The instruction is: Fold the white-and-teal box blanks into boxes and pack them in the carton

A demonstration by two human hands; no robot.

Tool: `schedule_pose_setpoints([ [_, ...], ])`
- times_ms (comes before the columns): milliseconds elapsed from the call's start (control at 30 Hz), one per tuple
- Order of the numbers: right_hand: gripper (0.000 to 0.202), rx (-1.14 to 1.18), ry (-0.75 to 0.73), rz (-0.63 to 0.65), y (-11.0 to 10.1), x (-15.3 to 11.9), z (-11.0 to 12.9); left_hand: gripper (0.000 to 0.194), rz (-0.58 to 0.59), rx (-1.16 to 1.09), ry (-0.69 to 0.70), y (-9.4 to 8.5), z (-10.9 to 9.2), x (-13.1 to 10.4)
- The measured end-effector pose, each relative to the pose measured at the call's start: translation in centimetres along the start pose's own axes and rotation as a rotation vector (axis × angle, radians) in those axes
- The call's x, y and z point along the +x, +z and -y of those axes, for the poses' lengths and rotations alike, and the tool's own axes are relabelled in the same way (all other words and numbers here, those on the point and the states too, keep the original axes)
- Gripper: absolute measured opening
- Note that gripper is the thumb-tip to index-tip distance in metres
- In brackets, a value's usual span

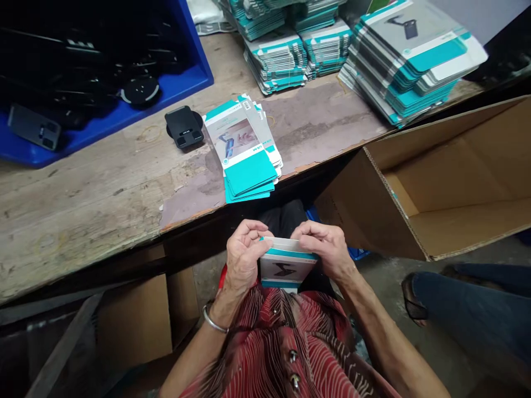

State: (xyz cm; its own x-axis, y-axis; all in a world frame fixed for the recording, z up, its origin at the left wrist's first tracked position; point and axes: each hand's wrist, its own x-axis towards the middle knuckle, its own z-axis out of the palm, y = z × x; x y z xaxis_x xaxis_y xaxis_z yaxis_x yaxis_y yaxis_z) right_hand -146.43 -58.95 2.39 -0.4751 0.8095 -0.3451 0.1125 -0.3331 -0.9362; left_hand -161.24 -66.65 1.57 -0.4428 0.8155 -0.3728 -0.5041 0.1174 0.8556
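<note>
Between my two hands, close to my lap, is a white and teal box (286, 269) with a dark device printed on its face. My left hand (249, 249) pinches the left end of its white top flap, and my right hand (323, 246) grips the right end. On the wooden table ahead lies a small fanned pile of flat teal and white boxes (249, 171). A black device (185, 128) with a round part behind it rests just left of that pile.
A blue bin (199, 66) of black devices stands at the upper left. Bundled flat boxes (277, 61) and a tall stack (415, 61) are at the back. An open carton (373, 204) is at right, near another person's legs (468, 309). More cardboard (133, 320) sits below left.
</note>
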Motion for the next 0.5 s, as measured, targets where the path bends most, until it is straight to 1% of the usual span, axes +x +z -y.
schedule_pose_setpoints([
  [100,0.021,0.283,0.094,-0.048,-0.4,-0.9,-1.2,0.022,-0.044,0.044,0.093,0.2,0.8,0.0],
  [167,0.02,0.373,0.13,-0.088,-0.3,-1.3,-1.8,0.022,-0.053,0.073,0.134,0.3,1.3,0.0],
  [300,0.023,0.387,0.137,-0.123,0.2,-1.3,-2.3,0.02,-0.062,0.097,0.148,0.3,2.0,-0.1],
  [400,0.026,0.39,0.176,-0.082,0.4,-0.8,-2.1,0.017,-0.085,0.12,0.123,0.3,2.1,-0.2],
  [500,0.028,0.359,0.198,-0.037,0.1,-0.6,-1.7,0.019,-0.109,0.101,0.085,0.4,1.8,-0.3],
])
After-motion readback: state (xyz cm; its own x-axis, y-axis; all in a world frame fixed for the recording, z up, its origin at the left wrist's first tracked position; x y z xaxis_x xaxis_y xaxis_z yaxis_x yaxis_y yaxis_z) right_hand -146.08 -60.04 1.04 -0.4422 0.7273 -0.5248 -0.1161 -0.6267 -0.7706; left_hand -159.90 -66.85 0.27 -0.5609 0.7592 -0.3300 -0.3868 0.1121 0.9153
